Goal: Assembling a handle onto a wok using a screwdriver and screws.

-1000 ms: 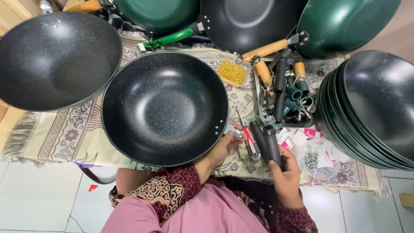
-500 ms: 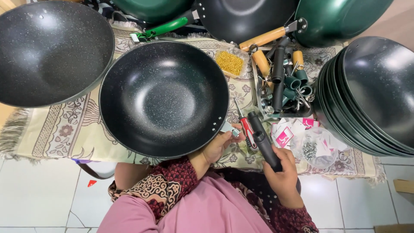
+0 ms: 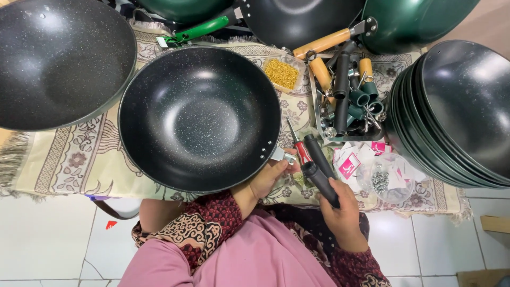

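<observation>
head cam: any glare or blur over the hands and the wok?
Head view: sharp throughout, no motion blur on the left hand or right hand; soft overhead glare patches inside the black wok; the stacked pans bow at the right edge from wide-angle distortion.

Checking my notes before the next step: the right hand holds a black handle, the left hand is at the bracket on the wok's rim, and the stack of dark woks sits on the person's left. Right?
Not quite. The head view shows the stack of dark woks on the person's right, not left. The rest stands: the right hand holds the black handle, and the left hand is at the bracket on the wok rim.
</observation>
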